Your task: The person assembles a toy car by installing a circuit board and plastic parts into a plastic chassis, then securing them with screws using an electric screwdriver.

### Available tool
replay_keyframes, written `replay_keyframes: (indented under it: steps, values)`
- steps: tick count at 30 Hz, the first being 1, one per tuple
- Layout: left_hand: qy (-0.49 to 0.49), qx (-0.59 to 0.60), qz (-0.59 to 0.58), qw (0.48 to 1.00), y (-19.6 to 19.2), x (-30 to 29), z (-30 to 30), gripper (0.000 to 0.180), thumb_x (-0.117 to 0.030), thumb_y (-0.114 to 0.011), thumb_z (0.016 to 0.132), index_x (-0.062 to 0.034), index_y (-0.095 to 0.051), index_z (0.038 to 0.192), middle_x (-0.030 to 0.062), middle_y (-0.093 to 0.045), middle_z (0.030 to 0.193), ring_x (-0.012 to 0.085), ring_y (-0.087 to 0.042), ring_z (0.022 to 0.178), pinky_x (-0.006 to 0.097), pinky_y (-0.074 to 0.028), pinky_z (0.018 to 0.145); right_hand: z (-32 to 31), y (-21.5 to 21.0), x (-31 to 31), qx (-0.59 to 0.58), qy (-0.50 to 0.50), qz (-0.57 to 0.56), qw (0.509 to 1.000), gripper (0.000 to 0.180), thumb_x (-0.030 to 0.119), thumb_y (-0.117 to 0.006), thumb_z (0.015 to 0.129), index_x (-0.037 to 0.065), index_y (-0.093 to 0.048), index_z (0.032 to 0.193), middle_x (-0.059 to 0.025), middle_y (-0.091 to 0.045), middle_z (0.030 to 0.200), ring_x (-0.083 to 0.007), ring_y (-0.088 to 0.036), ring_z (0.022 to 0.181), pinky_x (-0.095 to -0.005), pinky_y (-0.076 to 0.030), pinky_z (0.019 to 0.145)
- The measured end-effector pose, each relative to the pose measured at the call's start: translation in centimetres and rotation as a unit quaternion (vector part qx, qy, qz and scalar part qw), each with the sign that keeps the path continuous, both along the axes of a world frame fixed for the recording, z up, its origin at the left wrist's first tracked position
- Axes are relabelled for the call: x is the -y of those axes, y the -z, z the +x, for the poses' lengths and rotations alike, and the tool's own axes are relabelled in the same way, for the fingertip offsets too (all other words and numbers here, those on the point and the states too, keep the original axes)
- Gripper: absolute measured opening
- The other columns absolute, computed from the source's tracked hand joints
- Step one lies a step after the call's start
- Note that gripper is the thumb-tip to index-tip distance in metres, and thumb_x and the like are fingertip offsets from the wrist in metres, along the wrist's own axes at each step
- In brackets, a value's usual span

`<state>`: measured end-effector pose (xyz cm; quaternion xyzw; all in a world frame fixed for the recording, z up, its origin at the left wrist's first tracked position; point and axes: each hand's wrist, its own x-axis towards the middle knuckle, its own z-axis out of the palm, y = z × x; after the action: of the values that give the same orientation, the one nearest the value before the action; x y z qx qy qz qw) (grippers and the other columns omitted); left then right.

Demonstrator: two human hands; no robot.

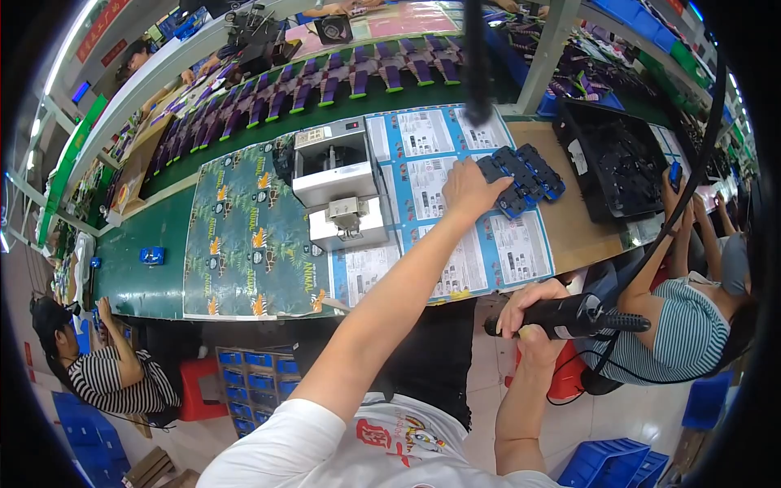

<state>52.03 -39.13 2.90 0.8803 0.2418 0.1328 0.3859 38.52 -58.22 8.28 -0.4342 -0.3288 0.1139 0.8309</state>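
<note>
Above tiled floor (483, 398), green bench (163, 289) bears parts (530, 169).

Green workbench (128, 286), pale tiled floor (484, 386) (plus a red stool (198, 392)).

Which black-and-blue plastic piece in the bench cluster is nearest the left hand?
The leftmost black-and-blue plastic piece: the left hand is right at it, while the others lie farther right, toward the black plastic bin.

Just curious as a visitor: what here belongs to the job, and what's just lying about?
In the job, seemingly:
black handheld tool, in the right hand
blue-and-black parts, at the left hand

Apparently just about:
purple-and-green pieces
blue piece at left
red stool
</note>
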Motion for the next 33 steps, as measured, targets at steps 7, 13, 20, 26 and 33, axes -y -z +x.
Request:
replay_keyframes:
  steps: [7, 13, 20, 26, 33]
  values:
    - [0.019, 0.258, -0.240, 0.936, 0.7, 0.9, -5.3, 0.054, -0.019, -0.085, 0.062, -0.0004, -0.054, 0.102, 0.0148, -0.064, 0.087, 0.0233, -0.063, 0.083, 0.037, -0.051, 0.076, 0.0, -0.4, 0.2, 0.005, 0.043, -0.013, 0.999, 0.039, 0.023, -0.077, 0.080, 0.001, -0.049, 0.096, -0.0066, -0.052, 0.065, -0.0159, -0.052, 0.050, -0.0284, -0.049, 0.048]
    - [-0.021, 0.274, -0.468, 0.840, -2.5, -2.3, -23.5, 0.037, -0.014, -0.075, 0.084, -0.0020, -0.059, 0.116, 0.0054, -0.066, 0.101, 0.0113, -0.063, 0.089, 0.029, -0.053, 0.081, 0.9, -2.9, -3.2, 0.044, 0.082, 0.078, 0.993, 0.042, 0.040, -0.069, 0.088, 0.005, -0.046, 0.099, -0.0049, -0.049, 0.070, -0.0146, -0.050, 0.055, -0.0279, -0.044, 0.049]
    - [-0.183, 0.279, -0.637, 0.695, 0.1, -9.2, -31.8, 0.025, -0.021, -0.063, 0.095, -0.0017, -0.055, 0.108, 0.0145, -0.066, 0.095, 0.0236, -0.069, 0.079, 0.039, -0.060, 0.071, -1.0, -4.8, -18.0, 0.088, 0.020, 0.092, 0.992, 0.015, 0.013, -0.056, 0.093, 0.005, -0.050, 0.103, -0.0057, -0.050, 0.073, -0.0167, -0.051, 0.058, -0.0343, -0.048, 0.058]
    - [-0.160, 0.299, -0.595, 0.729, 1.5, -11.9, -32.9, 0.028, -0.014, -0.070, 0.089, -0.0016, -0.055, 0.108, 0.0130, -0.067, 0.095, 0.0211, -0.069, 0.076, 0.037, -0.060, 0.069, -1.8, -3.3, -23.6, 0.106, 0.043, 0.011, 0.993, 0.024, -0.006, -0.071, 0.081, 0.002, -0.055, 0.096, -0.0060, -0.060, 0.074, -0.0093, -0.058, 0.058, -0.0231, -0.049, 0.054]
    - [-0.116, 0.300, -0.599, 0.733, 1.9, -12.5, -33.1, 0.028, -0.012, -0.073, 0.086, -0.0016, -0.059, 0.109, 0.0121, -0.069, 0.096, 0.0202, -0.069, 0.076, 0.036, -0.060, 0.072, -2.4, -5.1, -25.7, 0.127, 0.050, -0.054, 0.989, 0.017, 0.000, -0.073, 0.082, 0.001, -0.057, 0.085, 0.0000, -0.056, 0.058, -0.0067, -0.053, 0.047, -0.0198, -0.040, 0.045]
